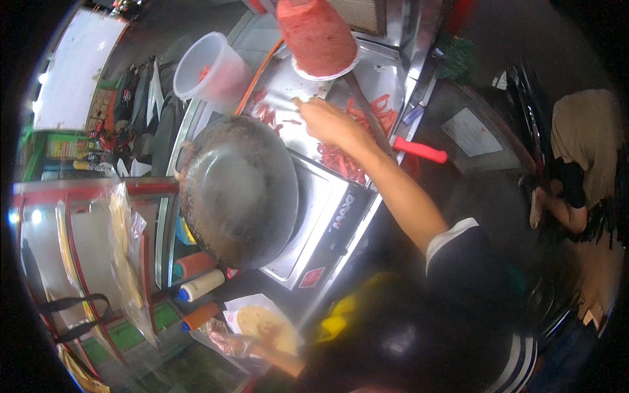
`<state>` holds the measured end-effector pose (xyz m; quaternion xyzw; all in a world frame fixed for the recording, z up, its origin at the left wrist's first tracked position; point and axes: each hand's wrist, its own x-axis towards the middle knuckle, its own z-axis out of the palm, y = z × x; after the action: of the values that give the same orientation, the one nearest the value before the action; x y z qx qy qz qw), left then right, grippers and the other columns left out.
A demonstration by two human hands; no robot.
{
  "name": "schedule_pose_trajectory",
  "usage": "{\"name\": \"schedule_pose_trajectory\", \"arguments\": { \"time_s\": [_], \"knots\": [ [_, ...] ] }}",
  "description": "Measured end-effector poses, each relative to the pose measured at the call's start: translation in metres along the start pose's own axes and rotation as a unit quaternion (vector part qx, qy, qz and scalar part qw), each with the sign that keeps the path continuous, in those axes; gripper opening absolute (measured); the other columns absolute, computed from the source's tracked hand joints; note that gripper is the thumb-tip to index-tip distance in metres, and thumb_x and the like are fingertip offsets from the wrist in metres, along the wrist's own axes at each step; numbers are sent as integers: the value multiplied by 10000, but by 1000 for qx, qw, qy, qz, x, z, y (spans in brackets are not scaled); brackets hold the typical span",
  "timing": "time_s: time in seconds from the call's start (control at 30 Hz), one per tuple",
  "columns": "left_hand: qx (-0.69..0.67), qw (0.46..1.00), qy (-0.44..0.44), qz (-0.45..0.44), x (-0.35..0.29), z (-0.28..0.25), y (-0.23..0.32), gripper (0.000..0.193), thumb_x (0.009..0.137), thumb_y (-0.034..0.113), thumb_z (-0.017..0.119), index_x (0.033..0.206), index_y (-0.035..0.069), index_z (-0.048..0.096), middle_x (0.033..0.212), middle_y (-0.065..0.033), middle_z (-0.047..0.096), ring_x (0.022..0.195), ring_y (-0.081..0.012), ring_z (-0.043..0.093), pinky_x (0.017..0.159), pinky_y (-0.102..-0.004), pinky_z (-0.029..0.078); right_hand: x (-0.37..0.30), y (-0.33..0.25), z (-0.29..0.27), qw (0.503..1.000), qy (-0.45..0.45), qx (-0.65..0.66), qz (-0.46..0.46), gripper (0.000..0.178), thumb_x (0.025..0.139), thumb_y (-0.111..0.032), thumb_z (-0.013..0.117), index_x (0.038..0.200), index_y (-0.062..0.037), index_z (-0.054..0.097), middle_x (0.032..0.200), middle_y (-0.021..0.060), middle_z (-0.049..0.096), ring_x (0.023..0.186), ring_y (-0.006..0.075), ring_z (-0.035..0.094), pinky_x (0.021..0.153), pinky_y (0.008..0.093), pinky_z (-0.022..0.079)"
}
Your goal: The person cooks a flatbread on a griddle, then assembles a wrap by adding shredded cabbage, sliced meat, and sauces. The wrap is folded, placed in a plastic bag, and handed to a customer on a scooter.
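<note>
My right hand (321,121) is closed round a blurred silvery utensil (280,101) over the metal tray (303,131); motion hides the utensil's exact kind. Reddish sliced meat (344,162) lies in the tray under and beside my forearm. A tall cone of red meat (316,39) stands at the tray's far side. My left hand (229,340), in a clear plastic glove, holds a round flatbread (268,326) on white paper (236,304), low at the left. A knife with a red handle (420,150) rests across the tray's right edge, its blade partly behind my arm.
A large dark wok (239,190) covers part of the steel stove (308,229). Left of the tray stands a clear plastic bucket (213,69). Several sauce bottles (202,285) lie near the flatbread. Another person (583,144) is at the right, beyond the counter.
</note>
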<state>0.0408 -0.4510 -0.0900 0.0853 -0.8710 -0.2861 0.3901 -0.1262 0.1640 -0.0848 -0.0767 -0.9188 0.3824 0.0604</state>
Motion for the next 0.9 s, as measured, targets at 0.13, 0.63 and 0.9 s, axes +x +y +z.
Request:
{"name": "schedule_pose_trajectory", "arguments": {
  "time_s": [0.13, 0.63, 0.9],
  "knots": [
    [7, 1000, -7, 25, 18, 8, 23, 599, 1175, 494, 485, 1295, -43, 723, 1312, -242, 731, 1205, -368, 721, 1074, -496, 569, 6, 10, 5, 998, 44, 47, 16, 614, 940, 51, 532, 1553, 91, 537, 1180, 369, 721, 1185, 510, 706, 1025, 582, 550],
    [42, 996, -58, 57, 44, 26, 49, 562, 1195, 446, 470, 1262, -43, 739, 1276, -231, 745, 1140, -345, 747, 1023, -448, 592, -78, -4, -62, 965, -38, 196, 169, 263, 1041, -127, 566, 1026, 93, 709, 836, 312, 727, 840, 485, 748, 776, 547, 565],
    [59, 995, -71, 23, 32, 17, 37, 539, 1206, 412, 463, 1243, -44, 747, 1250, -222, 754, 1096, -331, 762, 988, -416, 606, -11, 5, -8, 965, -84, 227, 104, 325, 1075, -255, 604, 1013, 34, 738, 755, 210, 684, 764, 315, 739, 777, 493, 536]
  ]
}}
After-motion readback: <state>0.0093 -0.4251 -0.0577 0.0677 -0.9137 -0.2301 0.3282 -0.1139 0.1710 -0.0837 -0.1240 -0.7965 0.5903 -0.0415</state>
